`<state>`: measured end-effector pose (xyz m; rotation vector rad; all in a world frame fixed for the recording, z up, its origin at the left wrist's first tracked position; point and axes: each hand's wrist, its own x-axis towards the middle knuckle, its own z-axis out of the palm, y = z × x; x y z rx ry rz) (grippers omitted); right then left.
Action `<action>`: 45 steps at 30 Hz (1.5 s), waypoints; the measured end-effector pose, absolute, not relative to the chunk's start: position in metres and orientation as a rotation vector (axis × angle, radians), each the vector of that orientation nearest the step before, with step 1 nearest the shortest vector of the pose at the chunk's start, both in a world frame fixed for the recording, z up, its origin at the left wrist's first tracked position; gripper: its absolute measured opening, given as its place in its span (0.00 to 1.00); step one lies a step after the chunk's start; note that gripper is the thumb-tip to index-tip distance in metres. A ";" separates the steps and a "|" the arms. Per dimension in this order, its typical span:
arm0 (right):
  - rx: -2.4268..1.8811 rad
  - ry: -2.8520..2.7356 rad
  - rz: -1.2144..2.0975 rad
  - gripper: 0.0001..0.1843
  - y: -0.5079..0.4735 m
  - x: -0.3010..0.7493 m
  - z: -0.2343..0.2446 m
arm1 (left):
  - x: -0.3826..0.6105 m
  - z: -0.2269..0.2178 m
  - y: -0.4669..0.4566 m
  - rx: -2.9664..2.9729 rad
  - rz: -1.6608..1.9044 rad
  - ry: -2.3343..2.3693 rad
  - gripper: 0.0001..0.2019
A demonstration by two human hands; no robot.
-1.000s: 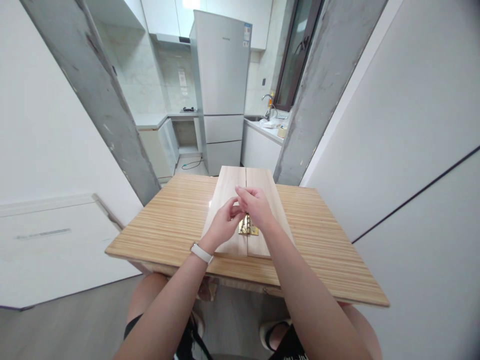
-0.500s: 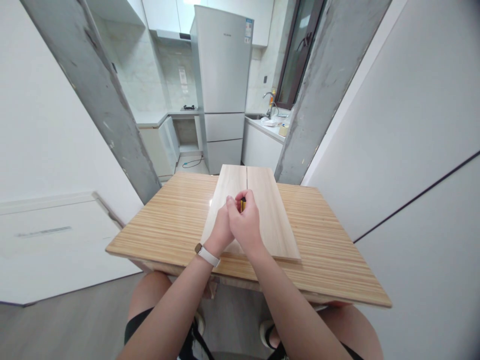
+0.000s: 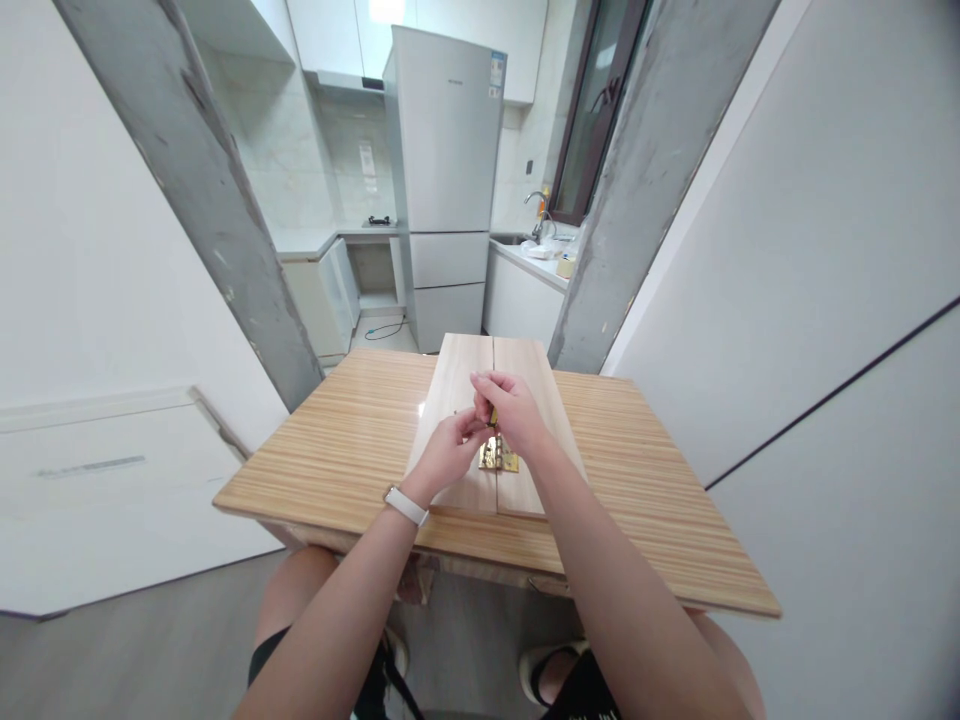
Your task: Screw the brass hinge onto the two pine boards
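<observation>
Two pale wooden boards lie side by side on a striped wooden table, their seam running away from me. A brass hinge sits across that seam near the front. My right hand hovers just above the hinge, fingers curled around a small yellow-and-black tool. My left hand, with a white wristband, has its fingers pinched together beside the right hand, touching the tool's tip area; what the pinch holds is too small to see.
Grey concrete pillars stand beyond the table's far corners. Behind them are a white fridge, cabinets and a counter with a sink tap. A white wall panel runs close along the table's right side. My knees show under the front edge.
Half a second ago both hands were clasped together over the hinge, hiding it. They have lifted and parted slightly, so the hinge shows again under the right hand.
</observation>
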<state>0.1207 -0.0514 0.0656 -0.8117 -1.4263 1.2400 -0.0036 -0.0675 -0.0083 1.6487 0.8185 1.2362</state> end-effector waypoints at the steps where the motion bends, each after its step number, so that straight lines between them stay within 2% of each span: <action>1: -0.820 -1.408 1.171 0.22 -0.054 0.121 0.064 | -0.003 -0.009 -0.068 1.666 1.263 0.866 0.07; 4: -0.913 -1.285 0.906 0.15 -0.065 0.116 0.053 | -0.003 -0.009 -0.069 1.716 1.333 0.955 0.05; 11: -1.089 -1.243 0.602 0.21 -0.101 0.094 0.029 | -0.002 -0.005 -0.077 1.832 1.381 1.182 0.02; 13: -1.120 -1.278 0.506 0.18 -0.103 0.095 0.029 | -0.003 -0.004 -0.078 1.849 1.369 1.198 0.03; 16: -1.143 -1.349 0.406 0.13 -0.096 0.107 0.032 | -0.010 -0.007 -0.077 1.854 1.304 1.108 0.10; 24: -1.099 -1.468 0.743 0.24 -0.077 0.145 0.036 | -0.021 -0.027 -0.073 1.969 1.024 1.105 0.19; 30: -1.000 -1.585 0.817 0.17 -0.078 0.156 0.035 | -0.012 -0.030 -0.071 2.088 0.930 1.122 0.15; 37: -0.941 -1.693 0.823 0.20 -0.085 0.160 0.044 | -0.009 -0.029 -0.066 2.289 0.847 1.175 0.09; 40: -0.892 -1.661 0.815 0.20 -0.091 0.165 0.056 | -0.010 -0.028 -0.067 2.328 0.883 1.142 0.08; 45: -0.836 -1.528 0.765 0.19 -0.111 0.186 0.065 | -0.028 -0.033 -0.047 2.150 1.185 1.230 0.10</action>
